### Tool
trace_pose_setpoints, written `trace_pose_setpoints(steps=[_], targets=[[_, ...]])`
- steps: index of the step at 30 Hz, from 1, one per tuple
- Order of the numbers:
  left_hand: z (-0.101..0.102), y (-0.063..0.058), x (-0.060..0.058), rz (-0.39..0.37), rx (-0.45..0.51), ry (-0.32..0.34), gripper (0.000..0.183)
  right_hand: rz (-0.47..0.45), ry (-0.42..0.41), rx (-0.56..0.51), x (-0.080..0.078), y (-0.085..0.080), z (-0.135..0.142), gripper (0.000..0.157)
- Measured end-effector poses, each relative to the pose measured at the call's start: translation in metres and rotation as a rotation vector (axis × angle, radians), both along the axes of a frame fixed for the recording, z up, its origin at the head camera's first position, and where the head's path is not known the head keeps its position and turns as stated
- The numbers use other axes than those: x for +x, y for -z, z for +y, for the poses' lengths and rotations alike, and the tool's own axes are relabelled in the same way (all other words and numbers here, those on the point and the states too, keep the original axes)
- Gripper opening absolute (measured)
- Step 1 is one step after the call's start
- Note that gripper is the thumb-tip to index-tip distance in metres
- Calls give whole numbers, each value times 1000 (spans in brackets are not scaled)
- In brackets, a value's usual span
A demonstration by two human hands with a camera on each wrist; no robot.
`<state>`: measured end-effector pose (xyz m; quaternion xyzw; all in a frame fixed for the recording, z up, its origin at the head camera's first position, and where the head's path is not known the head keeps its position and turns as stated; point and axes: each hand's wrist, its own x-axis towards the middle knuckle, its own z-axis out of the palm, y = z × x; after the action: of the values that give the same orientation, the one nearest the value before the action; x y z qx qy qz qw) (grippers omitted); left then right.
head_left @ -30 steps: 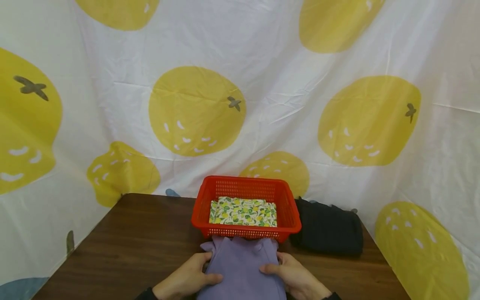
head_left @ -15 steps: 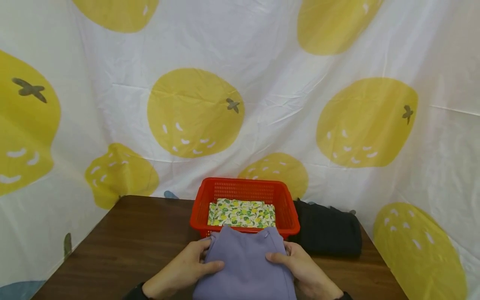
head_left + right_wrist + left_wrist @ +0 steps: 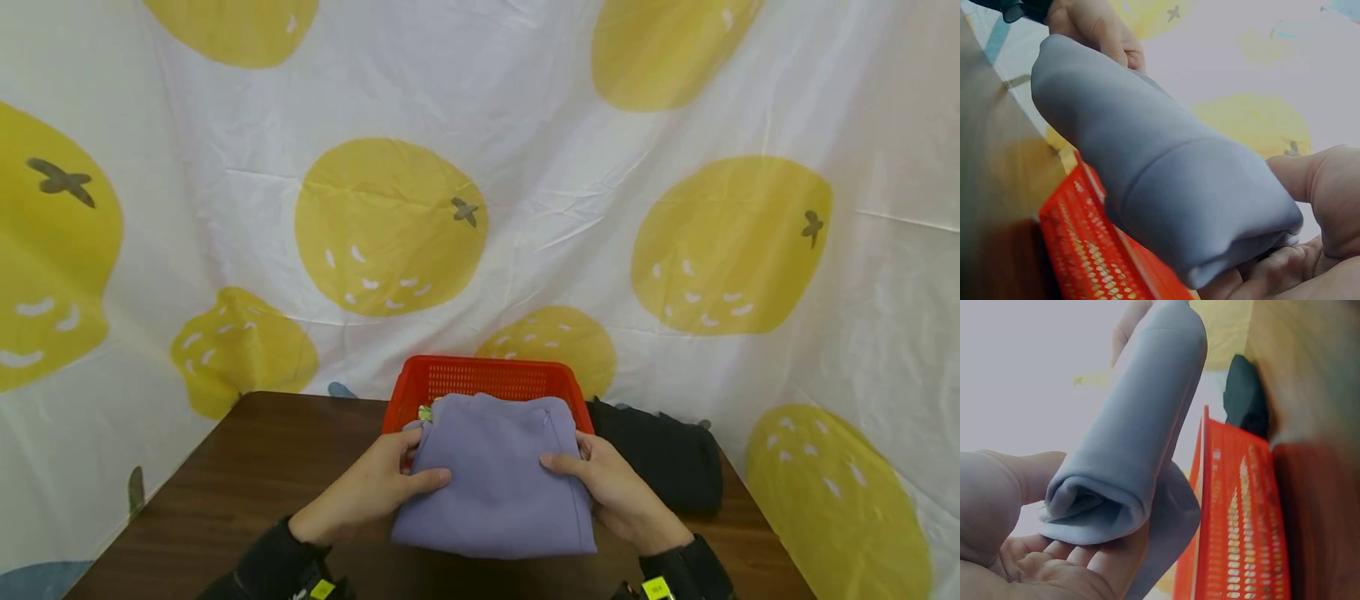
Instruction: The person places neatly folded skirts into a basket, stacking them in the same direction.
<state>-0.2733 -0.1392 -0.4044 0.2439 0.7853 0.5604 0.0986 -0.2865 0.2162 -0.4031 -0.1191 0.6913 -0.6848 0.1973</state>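
Between my two hands is a folded purple garment (image 3: 495, 483), held above the table in front of the red basket (image 3: 487, 367). My left hand (image 3: 375, 483) grips its left side, thumb on top and fingers underneath. On the opposite side my right hand (image 3: 618, 492) holds it the same way. Both wrist views show the purple garment (image 3: 1141, 406) as a thick folded bundle with layered ends. Most of the lemon-print cloth (image 3: 425, 412) in the basket is hidden behind the garment; only a small corner shows.
A folded black cloth (image 3: 660, 454) lies on the brown wooden table (image 3: 247, 492), right of the basket. Behind the table hangs a white curtain (image 3: 540, 250) with big yellow lemons.
Both hands have raised the purple garment and moved it forward, toward the basket. It now covers the basket's front and most of the lemon-print cloth from the head view.
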Motion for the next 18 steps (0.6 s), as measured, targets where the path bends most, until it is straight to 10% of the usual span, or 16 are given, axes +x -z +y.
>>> trace_pose_setpoints(steps=[9,18], targets=[[9,-11,-57,46,-75,-115,37,30,21,50,-55,-15,-5,62],[20,-11,-108,-48,-50,-202,69,40,126,72,-111,-14,-23,78]])
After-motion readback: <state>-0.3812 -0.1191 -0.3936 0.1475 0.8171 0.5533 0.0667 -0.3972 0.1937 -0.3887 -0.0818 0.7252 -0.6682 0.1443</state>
